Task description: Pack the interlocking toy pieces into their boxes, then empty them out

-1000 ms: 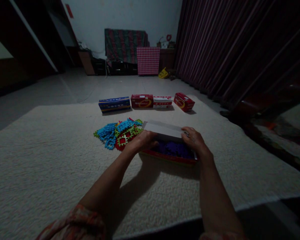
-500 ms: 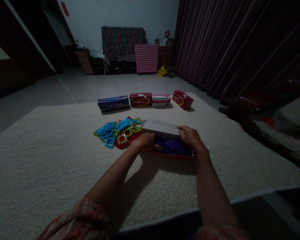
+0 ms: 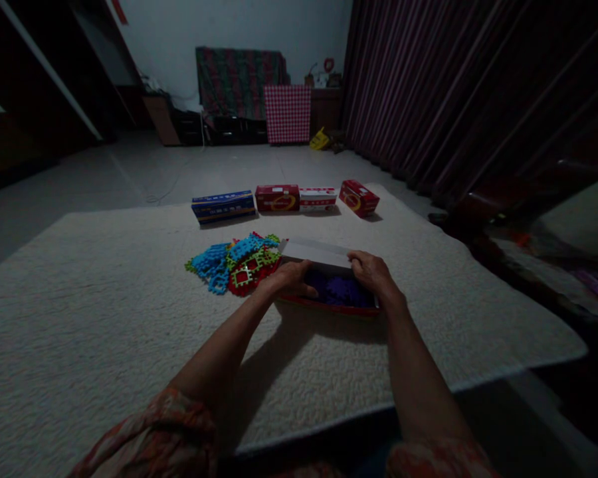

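Note:
In the middle of the head view lies an opened cardboard box (image 3: pixel 323 307), red outside, with its pale lid flap (image 3: pixel 316 251) raised along the far side. Purple plastic pieces (image 3: pixel 341 290) fill the inside. My left hand (image 3: pixel 290 279) grips the left end of the box, its thumb over the inner side. At the right end, my right hand (image 3: pixel 373 271) is closed on the flap and far wall, with some fingers hidden. Left of the box, touching or very near it, is a pile of blue, green and red notched plastic building pieces (image 3: pixel 242 262).
Behind the pile stand a blue box (image 3: pixel 224 207), a red box (image 3: pixel 278 198), a white and red box (image 3: pixel 317 199) and another red box (image 3: pixel 359 198). All rest on a cream quilted mat (image 3: pixel 129 318). Dark curtains (image 3: pixel 403 99) hang at the right.
The view has shifted slightly, so everything sits a little further left. Both hands keep their hold on the box, with hardly any movement against it.

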Motion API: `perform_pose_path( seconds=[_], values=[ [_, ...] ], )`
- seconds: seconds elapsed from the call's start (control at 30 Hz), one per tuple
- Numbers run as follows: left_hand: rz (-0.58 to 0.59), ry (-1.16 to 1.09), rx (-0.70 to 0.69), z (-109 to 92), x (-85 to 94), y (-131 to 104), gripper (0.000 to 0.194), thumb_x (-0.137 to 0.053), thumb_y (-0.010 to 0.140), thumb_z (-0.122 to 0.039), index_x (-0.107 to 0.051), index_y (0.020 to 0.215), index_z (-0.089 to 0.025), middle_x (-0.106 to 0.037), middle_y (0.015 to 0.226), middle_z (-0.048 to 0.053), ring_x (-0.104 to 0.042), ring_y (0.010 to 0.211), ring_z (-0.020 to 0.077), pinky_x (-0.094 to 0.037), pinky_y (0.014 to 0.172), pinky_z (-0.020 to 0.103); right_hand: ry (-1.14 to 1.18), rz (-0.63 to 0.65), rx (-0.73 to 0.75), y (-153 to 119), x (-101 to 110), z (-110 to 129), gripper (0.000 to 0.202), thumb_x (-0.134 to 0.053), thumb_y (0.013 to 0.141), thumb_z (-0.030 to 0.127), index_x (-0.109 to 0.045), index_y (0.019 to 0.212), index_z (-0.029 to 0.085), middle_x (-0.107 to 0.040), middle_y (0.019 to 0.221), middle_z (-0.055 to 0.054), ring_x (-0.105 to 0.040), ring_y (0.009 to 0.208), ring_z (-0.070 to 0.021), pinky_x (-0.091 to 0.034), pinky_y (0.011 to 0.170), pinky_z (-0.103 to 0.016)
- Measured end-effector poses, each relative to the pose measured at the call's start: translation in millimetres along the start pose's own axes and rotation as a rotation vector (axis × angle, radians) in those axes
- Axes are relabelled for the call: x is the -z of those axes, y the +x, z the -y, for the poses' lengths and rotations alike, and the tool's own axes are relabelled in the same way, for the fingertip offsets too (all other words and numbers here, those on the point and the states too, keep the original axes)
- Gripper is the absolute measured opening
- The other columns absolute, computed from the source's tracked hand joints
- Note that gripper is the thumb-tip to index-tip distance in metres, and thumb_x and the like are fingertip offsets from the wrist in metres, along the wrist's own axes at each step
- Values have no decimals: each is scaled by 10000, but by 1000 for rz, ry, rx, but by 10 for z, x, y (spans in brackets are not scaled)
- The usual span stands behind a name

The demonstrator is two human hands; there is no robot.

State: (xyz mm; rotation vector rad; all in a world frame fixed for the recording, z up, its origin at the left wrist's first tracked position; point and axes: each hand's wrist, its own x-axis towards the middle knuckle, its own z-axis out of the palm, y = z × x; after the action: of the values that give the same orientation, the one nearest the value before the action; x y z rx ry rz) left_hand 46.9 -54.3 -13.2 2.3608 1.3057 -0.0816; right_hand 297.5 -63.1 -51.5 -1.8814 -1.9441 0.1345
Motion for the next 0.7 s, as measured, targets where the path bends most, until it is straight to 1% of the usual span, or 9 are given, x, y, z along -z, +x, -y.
perform_pose_path(
  seconds=[0.13,0.23,0.33,0.4,0.5,0.53,0.6,0.67,0.7],
  values=[
    [35,-63,-48,13,12,10,828,-790,766,-509,-468,1457,-188,-687,1335,154,-651,1231,331,-520,987,367,50,-32,27,16,-46,-53,369,-498,881,147,-747,1150,190,-765,1176,-106,-716,1079,-249,-531,1013,-375],
    [54,-104,-94,53,-7,36,855,-784,767,-500,-437,1484,-187,-668,1358,168,-645,1233,330,-517,989,378,123,-132,57,35,-74,-100,384,-503,827,121,-742,1126,158,-725,1240,-136,-682,1149,-263,-519,1053,-398],
    [59,-126,-147,86,-34,65,851,-768,786,-454,-411,1517,-202,-652,1385,157,-634,1251,315,-504,1009,376,179,-248,42,43,-90,-148,412,-499,775,103,-736,1111,139,-671,1315,-160,-631,1236,-277,-499,1090,-419],
    [62,-130,-187,90,-43,79,841,-753,804,-400,-390,1545,-238,-654,1396,127,-630,1261,297,-495,1021,366,183,-270,22,38,-90,-166,422,-506,761,104,-731,1116,141,-657,1330,-160,-621,1249,-279,-499,1091,-422],
    [74,-107,-223,73,-33,87,837,-726,830,-346,-360,1580,-289,-652,1418,95,-625,1279,278,-484,1036,352,133,-196,19,26,-76,-153,410,-516,772,101,-735,1113,162,-697,1274,-137,-646,1199,-268,-508,1072,-406],
    [81,-101,-226,65,-25,87,805,-720,836,-338,-391,1569,-296,-655,1418,88,-623,1283,275,-481,1038,348,104,-160,16,23,-69,-138,402,-514,784,97,-737,1110,168,-719,1239,-126,-660,1172,-262,-510,1066,-399],
    [95,-108,-234,55,-7,83,695,-719,834,-310,-511,1497,-290,-677,1391,70,-630,1270,267,-480,1036,337,39,-99,-5,20,-54,-104,390,-507,808,92,-743,1106,178,-752,1184,-106,-682,1129,-249,-509,1058,-379],
    [96,-135,-250,56,11,72,599,-724,820,-273,-611,1408,-267,-703,1350,57,-647,1233,256,-482,1027,325,-16,-63,-33,18,-40,-72,384,-500,833,94,-748,1114,178,-763,1180,-98,-693,1120,-237,-506,1053,-352],
    [86,-150,-259,62,19,63,575,-726,813,-261,-636,1381,-255,-711,1335,53,-655,1213,250,-484,1022,319,-35,-50,-42,16,-33,-59,385,-496,845,97,-748,1126,174,-763,1191,-100,-695,1127,-234,-502,1056,-342]
  ],
)
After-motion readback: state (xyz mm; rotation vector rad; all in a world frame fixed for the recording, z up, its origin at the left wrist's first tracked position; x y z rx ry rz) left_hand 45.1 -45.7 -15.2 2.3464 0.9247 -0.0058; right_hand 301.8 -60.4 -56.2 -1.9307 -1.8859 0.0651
